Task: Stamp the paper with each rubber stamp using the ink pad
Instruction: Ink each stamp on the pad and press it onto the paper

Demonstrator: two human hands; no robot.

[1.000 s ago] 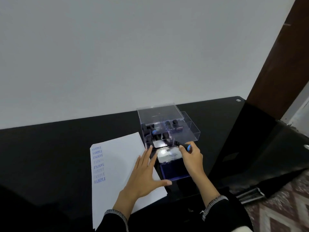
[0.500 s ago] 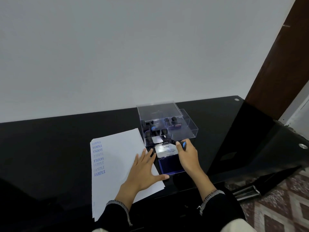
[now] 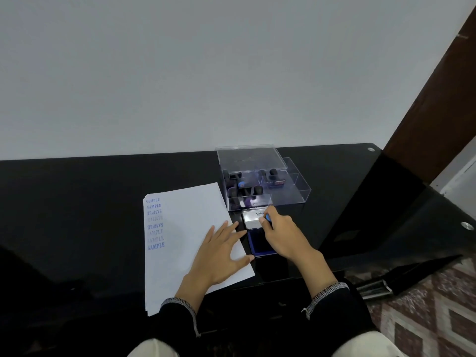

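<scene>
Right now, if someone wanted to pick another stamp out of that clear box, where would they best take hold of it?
Probably by its rounded black handle, reached from above: the clear plastic box is open at the top, its walls block the sides, and the handles seem to point up. A fingertip grip around the knob looks best.

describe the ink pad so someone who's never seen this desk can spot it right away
On the black table, look just right of the white paper and directly in front of the clear plastic box of stamps. The ink pad lies open there, partly under the right hand. Unlike the see-through box, it is a flat case with a dark blue inked rectangle and a silver lid folded back.
</scene>
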